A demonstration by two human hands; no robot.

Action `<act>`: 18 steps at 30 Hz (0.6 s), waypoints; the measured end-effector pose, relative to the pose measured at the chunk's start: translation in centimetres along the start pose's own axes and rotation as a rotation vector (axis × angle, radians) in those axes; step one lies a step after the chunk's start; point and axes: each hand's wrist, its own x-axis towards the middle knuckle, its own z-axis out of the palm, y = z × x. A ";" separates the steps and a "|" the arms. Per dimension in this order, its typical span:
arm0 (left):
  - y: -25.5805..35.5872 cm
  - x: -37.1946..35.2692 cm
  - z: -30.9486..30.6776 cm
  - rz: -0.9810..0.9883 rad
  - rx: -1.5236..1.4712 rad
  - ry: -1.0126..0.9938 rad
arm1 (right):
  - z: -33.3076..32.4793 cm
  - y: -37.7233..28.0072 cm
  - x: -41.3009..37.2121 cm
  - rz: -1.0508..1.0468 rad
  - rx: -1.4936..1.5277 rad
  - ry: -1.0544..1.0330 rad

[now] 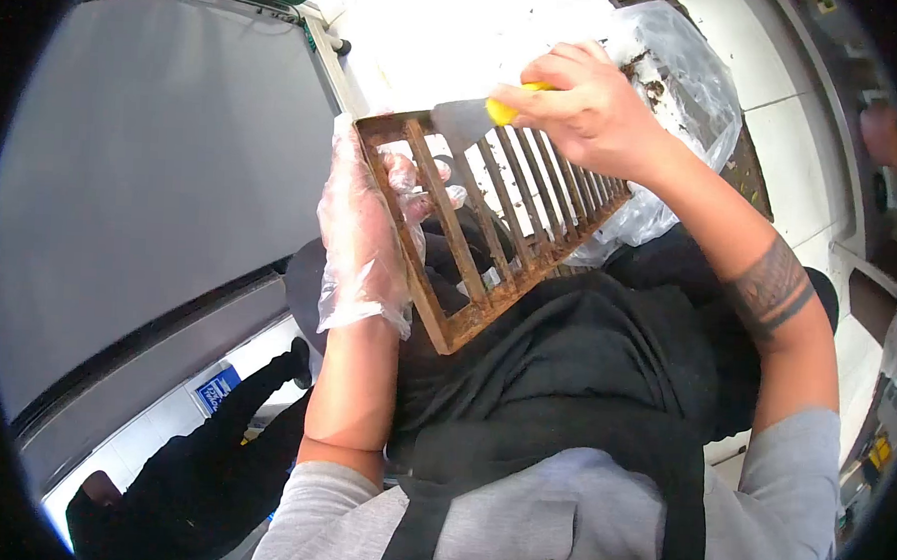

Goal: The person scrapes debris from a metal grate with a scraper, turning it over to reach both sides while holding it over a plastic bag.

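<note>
My left hand, in a clear plastic glove, grips one end of a rusty metal drain grate. Its fingers curl around the end bar and show through the slots. The grate is tilted above my lap, its long slats running away to the right. A scraper with a yellow handle is held in my bare right hand, fingers closed around the handle. Its wide flat blade lies over the upper edge of the grate, near the end my left hand holds. Brown rust and grime coat the slats and frame.
A clear plastic bag with dark debris lies on the white tiled floor beyond the grate. To the left stands a large grey panel. A person in black is at lower left, near a blue-and-white box.
</note>
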 end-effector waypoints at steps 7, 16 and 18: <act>0.1 -0.2 -0.1 0.011 -0.008 -0.021 | -1.7 -3.5 -3.9 0.640 0.430 -0.114; -0.6 0.1 -0.5 0.012 -0.127 -0.131 | -2.2 -7.5 -3.2 0.808 0.478 -0.244; -0.7 0.0 -0.5 0.032 -0.112 -0.109 | -1.4 -7.0 -2.7 0.631 0.267 -0.202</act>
